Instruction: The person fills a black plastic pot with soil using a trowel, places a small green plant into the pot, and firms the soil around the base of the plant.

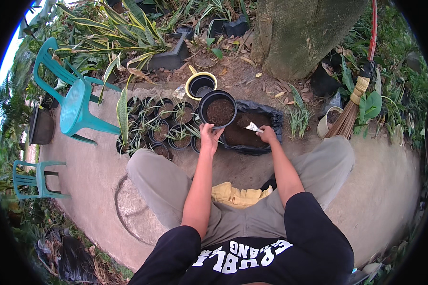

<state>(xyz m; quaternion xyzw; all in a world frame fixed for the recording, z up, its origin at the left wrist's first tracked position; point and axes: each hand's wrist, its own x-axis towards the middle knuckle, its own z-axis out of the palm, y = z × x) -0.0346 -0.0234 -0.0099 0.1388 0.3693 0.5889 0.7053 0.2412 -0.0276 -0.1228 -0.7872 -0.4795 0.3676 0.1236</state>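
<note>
My left hand grips the lower edge of a round black plant pot, tilted so the brown soil inside shows. Closed around a small whitish scoop, my right hand is just right of the pot. Dark soil lies at the scoop's far end, over a container lined with black plastic that holds more soil. Part of the scoop is hidden by my fingers. Behind the held pot stands a yellow pot with a black pot nested in it.
Several small black pots with spiky seedlings crowd the ground at left. Loose seedlings lie right of the soil container, near a stick broom. Green plastic chairs stand far left. A tree trunk rises behind.
</note>
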